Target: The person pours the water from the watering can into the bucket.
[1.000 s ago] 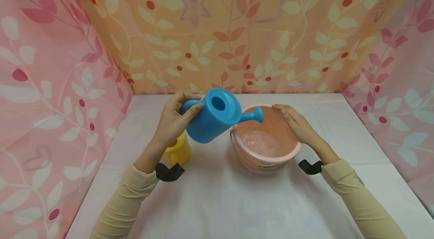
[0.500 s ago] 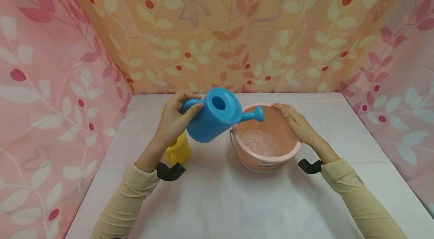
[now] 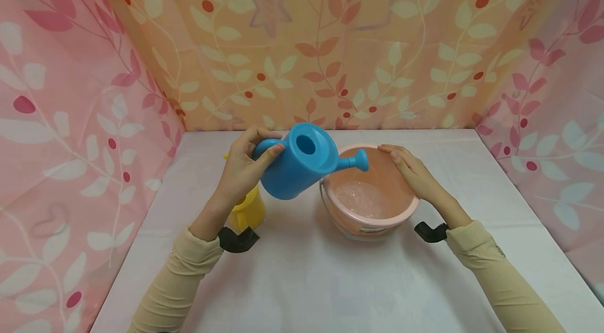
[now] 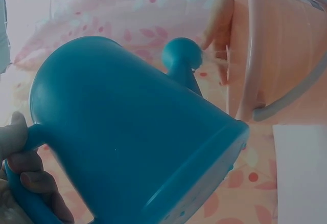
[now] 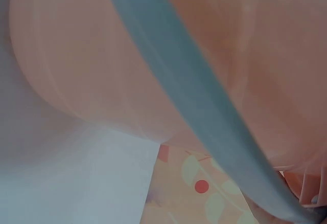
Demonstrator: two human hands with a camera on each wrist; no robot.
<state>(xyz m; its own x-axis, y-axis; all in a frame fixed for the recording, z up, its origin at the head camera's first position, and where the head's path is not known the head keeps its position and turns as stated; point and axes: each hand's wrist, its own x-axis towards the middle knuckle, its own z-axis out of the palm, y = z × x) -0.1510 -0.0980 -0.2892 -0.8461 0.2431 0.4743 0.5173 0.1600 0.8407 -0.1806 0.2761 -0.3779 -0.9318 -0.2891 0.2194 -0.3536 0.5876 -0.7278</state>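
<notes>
My left hand (image 3: 240, 168) grips the handle of a blue watering can (image 3: 297, 165), held tilted in the air. Its spout head (image 4: 182, 55) hangs over the opening of a pink bucket (image 3: 373, 222). A thin stream of water runs from the spout in the left wrist view. Rippling water (image 3: 363, 199) covers the bucket's bottom. On the far right side of the rim, my right hand (image 3: 415, 173) holds the bucket, thumb towards the inside. Close up, the right wrist view has the bucket's outer wall (image 5: 76, 55) and grey handle (image 5: 189, 91); that hand is mostly hidden there.
A yellow watering can (image 3: 250, 210) stands on the white table (image 3: 302, 280), partly behind my left wrist. Patterned cloth (image 3: 302, 50) closes off the back and both sides. A black strap piece (image 3: 238, 240) sticks out from each wrist.
Both hands, the blue watering can and the bucket stay almost where they were. The ripples on the bucket's water shift in shape.
</notes>
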